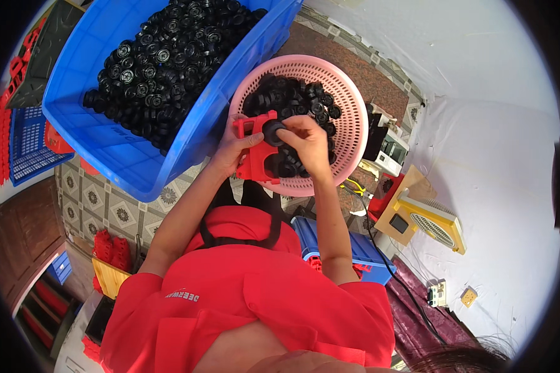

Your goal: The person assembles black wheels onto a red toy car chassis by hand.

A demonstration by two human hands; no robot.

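My left hand (pixel 229 150) is closed around a red plastic toy vehicle body (pixel 253 166), which has cut-out openings. Between the fingertips of my right hand (pixel 311 146) is a small black toy wheel (pixel 272 132), set against the side of the red body. Whether it is fixed there I cannot tell. Both hands are over the near left part of a round pink basket (pixel 357 118) with slotted walls. Loose black wheels (pixel 286 93) fill its bottom.
A large blue tub (pixel 174 146) full of black wheels stands at the far left. Past it is a blue crate (pixel 31 146) beside red parts. On the right are yellow-handled pliers (pixel 353 186), a yellow lamp-like device (pixel 432 221) and a cable. A lidded blue box (pixel 367 248) sits near my right elbow.
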